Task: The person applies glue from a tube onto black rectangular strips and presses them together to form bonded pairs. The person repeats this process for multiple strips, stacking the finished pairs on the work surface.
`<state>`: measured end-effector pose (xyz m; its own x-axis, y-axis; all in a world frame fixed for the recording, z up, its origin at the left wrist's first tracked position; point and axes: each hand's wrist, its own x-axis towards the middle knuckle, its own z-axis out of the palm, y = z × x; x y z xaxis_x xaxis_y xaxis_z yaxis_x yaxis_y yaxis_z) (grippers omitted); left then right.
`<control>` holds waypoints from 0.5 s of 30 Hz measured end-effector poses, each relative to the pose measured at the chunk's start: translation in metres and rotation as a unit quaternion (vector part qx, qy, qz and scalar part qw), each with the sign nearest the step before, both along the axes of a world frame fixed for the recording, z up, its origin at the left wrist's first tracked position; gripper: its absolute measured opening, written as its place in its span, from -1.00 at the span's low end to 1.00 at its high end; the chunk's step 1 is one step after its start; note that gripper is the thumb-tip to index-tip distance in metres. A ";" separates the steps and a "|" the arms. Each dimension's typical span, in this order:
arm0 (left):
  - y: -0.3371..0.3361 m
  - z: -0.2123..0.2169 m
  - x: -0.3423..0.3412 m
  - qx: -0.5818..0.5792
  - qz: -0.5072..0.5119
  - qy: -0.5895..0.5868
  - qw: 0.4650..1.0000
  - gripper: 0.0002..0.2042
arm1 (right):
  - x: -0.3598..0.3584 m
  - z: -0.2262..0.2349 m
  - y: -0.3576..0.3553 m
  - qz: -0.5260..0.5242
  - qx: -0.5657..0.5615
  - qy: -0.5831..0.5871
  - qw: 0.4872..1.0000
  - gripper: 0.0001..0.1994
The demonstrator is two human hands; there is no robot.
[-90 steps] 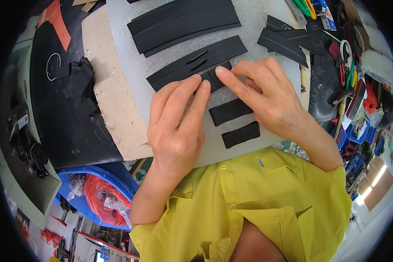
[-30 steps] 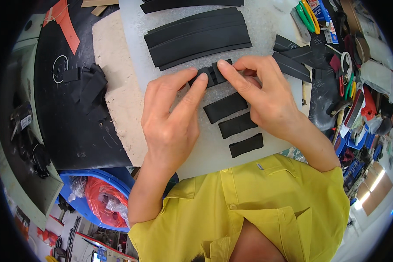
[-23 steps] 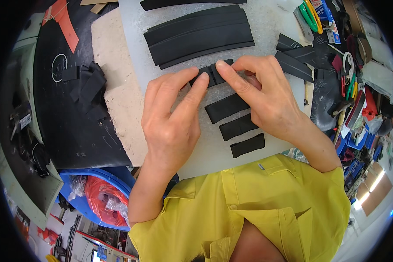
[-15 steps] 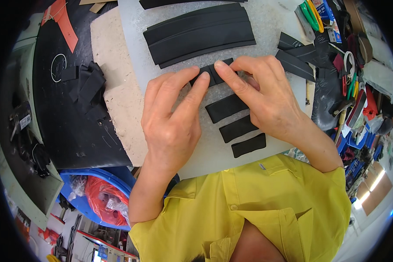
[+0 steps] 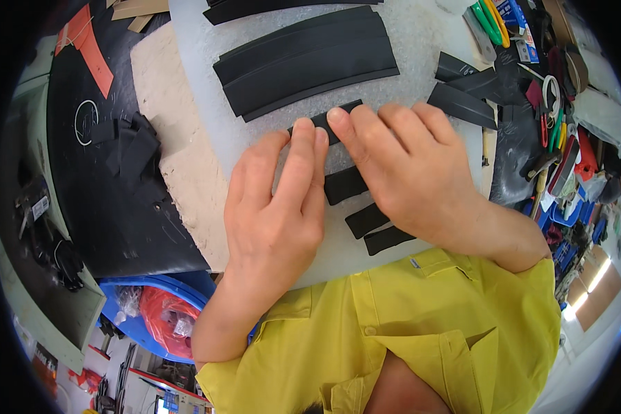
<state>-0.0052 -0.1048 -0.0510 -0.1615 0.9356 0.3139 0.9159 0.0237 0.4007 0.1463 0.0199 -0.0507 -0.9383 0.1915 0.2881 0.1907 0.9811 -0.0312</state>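
Observation:
A short black strip (image 5: 324, 125) of leather-like or fabric material lies on the pale work board (image 5: 290, 268), partly covered by my fingers. My left hand (image 5: 274, 207) presses its fingertips together on the strip's left part. From the other side, my right hand (image 5: 410, 165) has its thumb on the strip and its fingers curled at the right end. Below them, partly under my right hand, lie a short black strip (image 5: 345, 186), a second short strip (image 5: 367, 221) and a third (image 5: 388, 240). Large layered black pieces (image 5: 307, 65) lie just beyond my fingers.
Loose black strips (image 5: 466, 90) are piled at the right, and another heap (image 5: 130, 146) sits on the black table at left. Green- and yellow-handled tools (image 5: 491, 24) stand at the upper right. A blue bin (image 5: 148, 281) with red plastic is at lower left.
My right hand has lowered and its fingers have curled closer together. My left fingertips have drawn together, covering more of the strip. The whole view has shifted slightly.

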 end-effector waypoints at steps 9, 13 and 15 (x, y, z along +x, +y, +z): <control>0.000 0.000 0.005 -0.027 0.020 0.008 0.999 -0.74 | -0.001 0.005 -0.003 0.021 -0.016 -0.033 0.999 -0.74; 0.014 0.027 -0.004 -0.062 -0.061 0.110 0.990 -0.73 | -0.005 0.005 0.005 0.017 -0.068 0.015 0.997 -0.77; 0.018 0.033 -0.010 -0.087 -0.058 0.077 0.992 -0.69 | 0.000 0.013 0.025 0.023 -0.080 0.048 0.995 -0.75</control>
